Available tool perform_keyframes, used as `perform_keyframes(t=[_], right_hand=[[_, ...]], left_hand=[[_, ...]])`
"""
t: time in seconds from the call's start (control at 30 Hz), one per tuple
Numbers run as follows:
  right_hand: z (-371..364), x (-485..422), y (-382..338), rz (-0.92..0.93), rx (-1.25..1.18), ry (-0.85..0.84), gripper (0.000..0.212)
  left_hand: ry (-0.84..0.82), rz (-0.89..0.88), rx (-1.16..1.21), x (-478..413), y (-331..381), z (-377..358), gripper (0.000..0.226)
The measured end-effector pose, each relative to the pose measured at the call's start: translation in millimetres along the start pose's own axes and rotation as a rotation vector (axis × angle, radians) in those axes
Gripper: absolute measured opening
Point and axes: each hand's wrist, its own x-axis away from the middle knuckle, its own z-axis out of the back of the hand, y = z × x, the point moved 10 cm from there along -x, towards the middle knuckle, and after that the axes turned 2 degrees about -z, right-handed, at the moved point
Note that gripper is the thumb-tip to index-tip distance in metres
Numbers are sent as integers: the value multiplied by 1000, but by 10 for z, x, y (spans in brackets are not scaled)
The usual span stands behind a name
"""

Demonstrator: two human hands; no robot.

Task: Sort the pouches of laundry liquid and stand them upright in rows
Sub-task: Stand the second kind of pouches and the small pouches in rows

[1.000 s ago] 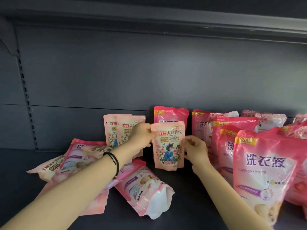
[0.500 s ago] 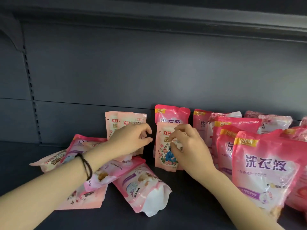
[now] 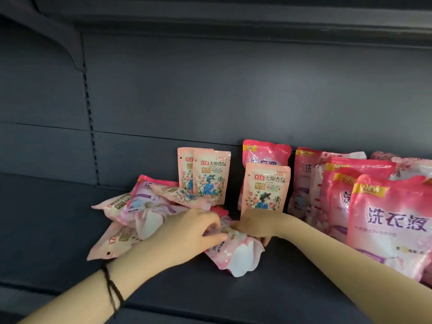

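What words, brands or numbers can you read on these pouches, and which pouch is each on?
"NEW" and "洗衣液": big pink pouch, front right.
"立白 大师香氛" and "72": middle flowered pouch, standing.
"立白 大师香氛" and "72": left flowered pouch, standing.
"NEW": rear pink pouch, behind the middle one.
"立白": flat pale pouch, front left.
Small print and the lying pink pouch: too blurred.
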Motion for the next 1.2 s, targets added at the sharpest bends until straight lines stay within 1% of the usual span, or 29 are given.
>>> perform_keyframes(t=[0.07, 0.17, 0.2, 0.3, 0.33, 0.4, 0.47, 0.57, 0.67, 0.7, 0.73, 0.8, 0.87, 1.0, 1.07, 1.1, 1.13, 1.2], right_hand=[[-36, -45, 49, -75, -148, -4, 55], [-43, -34, 119, -132, -279, 66, 54], [-60, -8, 158, -150, -356, 83, 52], [-178, 110, 256, -205, -631, 110, 45], [-212, 143, 275, -212, -693, 121, 45], [-249, 206, 317, -233, -744, 147, 45], [-297, 279, 341, -250, -800, 137, 36], [-325, 400, 371, -237, -926, 122, 23], [-252, 544, 436, -181, -1049, 165, 28], [-199, 605, 467, -156, -1037, 195, 27], [-131, 679, 509, -136, -984, 241, 21], [56, 845, 594, -108, -845, 379, 9], [257, 1005, 653, -70, -756, 524, 4], [500, 1293, 656, 41, -576, 740, 7], [545, 1405, 662, 97, -527, 840, 6], [555, 1455, 655, 138, -526, 889, 6], [554, 1499, 642, 187, -540, 930, 7], [530, 1568, 595, 299, -603, 985, 9]], left_hand=[[73, 68, 55, 64, -14, -9, 34], [159, 149, 112, 143, -56, -37, 38], [174, 165, 143, 167, -54, -56, 39], [172, 195, 166, 245, -7, -135, 41], [184, 199, 171, 268, 2, -147, 41], [205, 216, 267, 303, -16, -174, 38], [202, 246, 387, 315, -61, -222, 38], [199, 292, 490, 290, -101, -311, 41], [193, 336, 542, 230, -86, -401, 42], [184, 342, 554, 201, -58, -432, 40], [172, 340, 567, 166, -14, -461, 37], [157, 333, 612, 86, 86, -514, 35], [168, 354, 721, 27, 172, -556, 40], [186, 498, 1063, -3, 311, -695, 70], [167, 566, 1344, -31, 433, -791, 76], [153, 584, 1502, -71, 489, -835, 74], [142, 585, 1631, -126, 534, -851, 66], [159, 585, 1790, -241, 529, -837, 41]])
